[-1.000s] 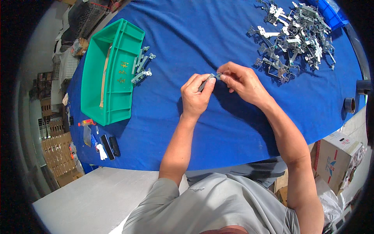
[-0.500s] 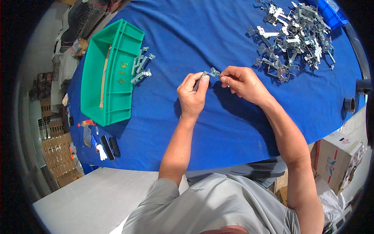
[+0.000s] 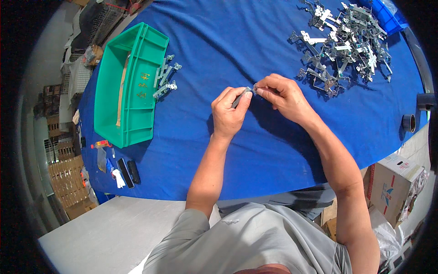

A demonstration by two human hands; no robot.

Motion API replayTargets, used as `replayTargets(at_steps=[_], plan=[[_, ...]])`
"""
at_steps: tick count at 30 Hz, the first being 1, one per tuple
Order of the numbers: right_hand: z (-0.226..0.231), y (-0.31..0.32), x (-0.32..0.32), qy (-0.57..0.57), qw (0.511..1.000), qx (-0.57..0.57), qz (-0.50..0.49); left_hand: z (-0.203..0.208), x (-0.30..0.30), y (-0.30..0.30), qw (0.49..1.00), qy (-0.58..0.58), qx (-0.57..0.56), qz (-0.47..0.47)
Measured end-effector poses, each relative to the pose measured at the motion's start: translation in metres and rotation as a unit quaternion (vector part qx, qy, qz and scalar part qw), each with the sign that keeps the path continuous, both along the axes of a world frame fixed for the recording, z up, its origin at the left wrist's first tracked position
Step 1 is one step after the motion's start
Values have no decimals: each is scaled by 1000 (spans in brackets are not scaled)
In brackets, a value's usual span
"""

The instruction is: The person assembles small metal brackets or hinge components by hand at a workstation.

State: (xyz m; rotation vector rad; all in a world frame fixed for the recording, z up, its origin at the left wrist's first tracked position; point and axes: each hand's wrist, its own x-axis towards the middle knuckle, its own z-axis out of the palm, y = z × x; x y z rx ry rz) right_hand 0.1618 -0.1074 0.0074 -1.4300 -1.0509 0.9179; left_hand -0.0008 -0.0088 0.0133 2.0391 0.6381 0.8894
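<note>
A small metal piece point(image 3: 247, 90) is held above the counter point(image 3: 205, 178), out from the middle of its near edge. The left hand point(image 3: 228, 113) has it in a closed grip between thumb and fingers, which cover most of it. The right hand point(image 3: 286, 98) brings a narrow grip to the piece's other end; whether its fingertips pinch it cannot be told.

Toward the left edge of the counter stands a green crate point(image 3: 145, 112), its long side facing the hands. A few metal brackets point(image 3: 164, 78) lie just beside that side, between the crate and the left hand. At the far right corner spreads a tangled heap of brackets point(image 3: 349, 48), well apart from the right hand, with a blue bin point(image 3: 385, 18) just behind it. A dark tube point(image 3: 409, 123) stands by the right edge.

Near the near left corner lie two dark oblong cases point(image 3: 129, 172), a crumpled white item point(image 3: 118, 178) and a red-orange object point(image 3: 101, 144). Folds ripple the blue cloth over the counter. Beyond the near right corner, off the counter, sits a cardboard box point(image 3: 394, 187).
</note>
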Motion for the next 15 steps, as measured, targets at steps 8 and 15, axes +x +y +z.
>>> replayTargets(at_steps=[8, 15], plan=[[13, -3, 5, 59, 996, -70, 11, -9, -5, 4, 996, -31, -69, 49], [17, -3, 2, -2, 997, -71, 35, -8, -5, 4, 996, -26, -72, 41]])
